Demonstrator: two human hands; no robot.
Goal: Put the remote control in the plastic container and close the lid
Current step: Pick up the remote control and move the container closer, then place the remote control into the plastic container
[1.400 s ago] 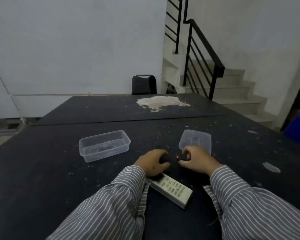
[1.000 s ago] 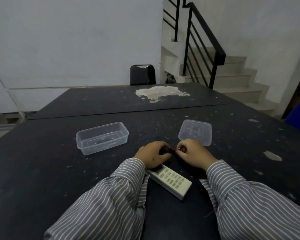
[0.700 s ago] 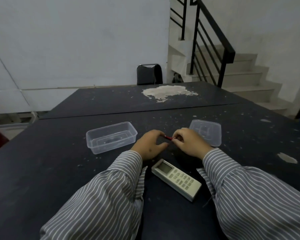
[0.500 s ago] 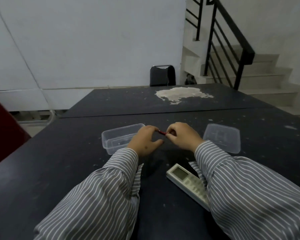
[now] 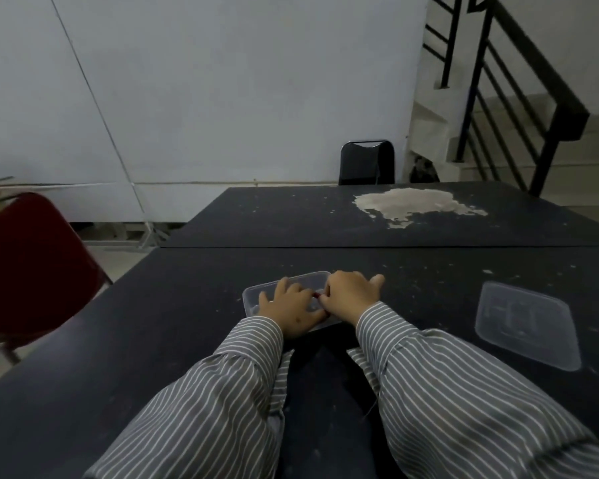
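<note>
A clear plastic container [image 5: 253,294] stands on the dark table. Both my hands are lowered over it, side by side. My left hand [image 5: 291,307] covers its middle with the fingers a little spread. My right hand [image 5: 351,293] sits over its right end. Between the hands only the red tip of a small black remote control [image 5: 317,296] shows, and both hands touch it; the rest is hidden under them. The clear lid [image 5: 526,328] lies flat to the right, apart from the container. The white remote from earlier is not visible.
A dark red chair [image 5: 28,267] stands at the table's left edge and a black chair [image 5: 366,163] at the far side. A pale worn patch [image 5: 412,203] marks the far tabletop. A staircase with a black railing [image 5: 519,81] rises at the right.
Both hands carried the small black remote left and forward from beside the lid to over the container and lowered into it. The view swung left; the white remote dropped out of sight.
</note>
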